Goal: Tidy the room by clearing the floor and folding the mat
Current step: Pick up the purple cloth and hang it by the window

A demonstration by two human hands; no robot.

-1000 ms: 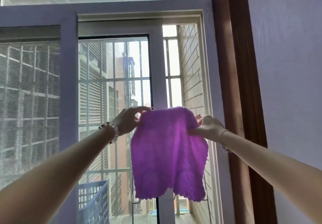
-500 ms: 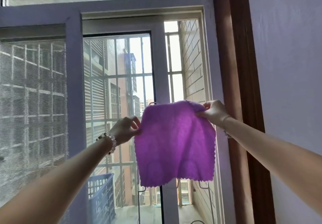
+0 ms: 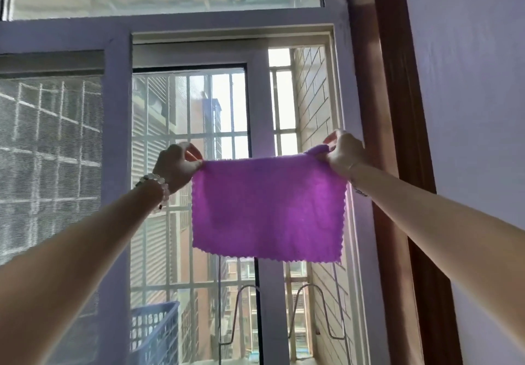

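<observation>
The left grip (image 3: 179, 162) and the right grip (image 3: 343, 154) are each pinching one top corner of the purple cloth (image 3: 268, 211), which is hanging flat between them. I am judging this as clearing up; the next move is calling for folding it or hanging it beyond the grips, by the window (image 3: 258, 103).

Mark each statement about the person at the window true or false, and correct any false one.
1. The left hand and the right hand each pinch a top corner of the purple scallop-edged cloth. True.
2. The cloth is crumpled into a ball. False: it hangs stretched flat.
3. A pale beaded bracelet sits on the left wrist. True.
4. The blue plastic lattice basket is above the hands. False: it is below them, at lower left.
</observation>
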